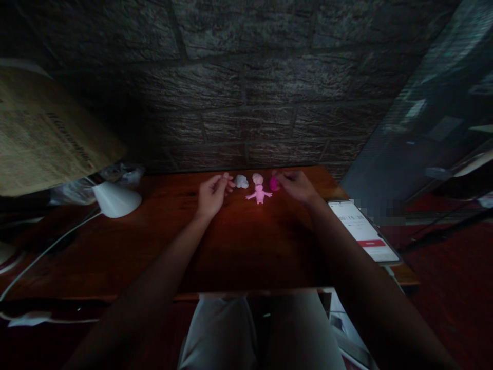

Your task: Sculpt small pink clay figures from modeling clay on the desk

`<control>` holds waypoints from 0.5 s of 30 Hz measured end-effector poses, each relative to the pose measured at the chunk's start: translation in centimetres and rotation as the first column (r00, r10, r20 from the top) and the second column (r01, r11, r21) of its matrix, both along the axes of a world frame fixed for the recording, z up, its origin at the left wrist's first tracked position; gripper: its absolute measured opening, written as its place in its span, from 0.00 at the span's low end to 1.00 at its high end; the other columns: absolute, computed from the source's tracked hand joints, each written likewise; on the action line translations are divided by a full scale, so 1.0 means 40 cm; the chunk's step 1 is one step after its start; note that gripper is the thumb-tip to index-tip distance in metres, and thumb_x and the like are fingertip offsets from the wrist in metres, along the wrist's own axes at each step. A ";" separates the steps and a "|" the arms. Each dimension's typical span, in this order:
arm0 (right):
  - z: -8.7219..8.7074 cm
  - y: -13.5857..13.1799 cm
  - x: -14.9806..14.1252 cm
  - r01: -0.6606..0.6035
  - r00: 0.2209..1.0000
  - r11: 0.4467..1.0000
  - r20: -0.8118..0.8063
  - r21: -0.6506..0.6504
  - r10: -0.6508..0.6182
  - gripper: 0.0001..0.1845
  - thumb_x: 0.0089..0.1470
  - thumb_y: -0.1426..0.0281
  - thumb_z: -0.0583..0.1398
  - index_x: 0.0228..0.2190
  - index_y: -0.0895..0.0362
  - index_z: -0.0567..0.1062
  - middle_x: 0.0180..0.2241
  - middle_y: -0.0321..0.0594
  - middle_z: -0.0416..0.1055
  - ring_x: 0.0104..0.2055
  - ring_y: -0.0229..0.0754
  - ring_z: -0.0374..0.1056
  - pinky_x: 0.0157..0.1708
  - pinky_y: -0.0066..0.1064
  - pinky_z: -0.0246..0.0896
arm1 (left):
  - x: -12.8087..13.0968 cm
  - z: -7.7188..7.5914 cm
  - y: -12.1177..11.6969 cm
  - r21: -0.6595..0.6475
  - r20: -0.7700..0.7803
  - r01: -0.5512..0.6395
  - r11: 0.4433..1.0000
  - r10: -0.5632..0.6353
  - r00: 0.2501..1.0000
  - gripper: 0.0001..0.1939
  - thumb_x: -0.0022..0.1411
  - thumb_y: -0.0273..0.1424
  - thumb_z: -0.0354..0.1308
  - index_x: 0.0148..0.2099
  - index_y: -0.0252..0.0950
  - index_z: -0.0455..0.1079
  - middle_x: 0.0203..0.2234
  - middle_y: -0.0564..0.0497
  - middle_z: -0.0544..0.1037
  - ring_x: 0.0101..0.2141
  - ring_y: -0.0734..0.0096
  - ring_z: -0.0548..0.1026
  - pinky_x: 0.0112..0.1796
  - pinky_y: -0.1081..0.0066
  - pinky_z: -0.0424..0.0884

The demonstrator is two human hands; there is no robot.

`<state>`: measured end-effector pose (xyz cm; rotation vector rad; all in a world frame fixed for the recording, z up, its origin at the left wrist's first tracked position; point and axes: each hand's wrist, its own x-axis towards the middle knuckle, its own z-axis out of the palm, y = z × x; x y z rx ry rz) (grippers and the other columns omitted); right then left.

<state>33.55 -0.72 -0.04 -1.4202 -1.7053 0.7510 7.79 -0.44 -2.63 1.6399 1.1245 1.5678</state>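
A small pink figure point(259, 195) that looks like modelling clay lies on the wooden table, arms spread, between my hands. Just above its head is a paler pink lump point(257, 179). To the left sits a crumpled-looking white lump point(242, 181). My left hand point(215, 191) is beside that white lump, thumb and fingertips drawn together; whatever they may hold is too small to make out. On the other side, my right hand point(296, 185) has its fingertips closed on a magenta clay lump point(273, 183), partly hidden by them.
A phone point(362, 231) showing a timer lies at the table's right edge, with a cable attached. At left stand a white lamp-like base point(117, 199) and a large brown paper bag point(50, 128). A brick-patterned wall point(242, 87) rises behind the table point(246, 246).
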 end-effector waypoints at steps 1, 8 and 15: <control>0.002 -0.002 0.000 0.007 1.000 1.000 -0.017 0.004 -0.007 0.28 0.60 0.49 0.57 0.21 0.56 0.77 0.22 0.40 0.71 0.26 0.40 0.64 0.33 0.35 0.56 | 0.001 0.003 -0.003 0.007 0.003 -0.012 1.000 0.012 1.000 0.23 0.65 0.51 0.60 0.35 0.35 0.77 0.25 0.47 0.82 0.23 0.74 0.75 0.24 0.75 0.69; -0.008 0.007 0.002 0.001 0.998 0.996 -0.070 0.086 0.005 0.28 0.56 0.44 0.59 0.25 0.56 0.79 0.24 0.39 0.75 0.29 0.42 0.68 0.32 0.33 0.59 | 0.008 0.011 -0.016 0.027 -0.049 -0.027 0.999 0.028 0.998 0.24 0.66 0.49 0.60 0.26 0.36 0.72 0.16 0.53 0.74 0.17 0.77 0.69 0.21 0.75 0.64; -0.026 0.025 0.013 -0.062 0.998 0.993 0.004 0.103 0.062 0.25 0.58 0.47 0.59 0.28 0.55 0.80 0.27 0.40 0.77 0.31 0.44 0.69 0.36 0.36 0.62 | 0.016 0.006 -0.022 0.052 -0.094 -0.021 0.998 0.025 0.995 0.25 0.64 0.53 0.60 0.26 0.37 0.71 0.16 0.54 0.73 0.17 0.77 0.67 0.21 0.75 0.63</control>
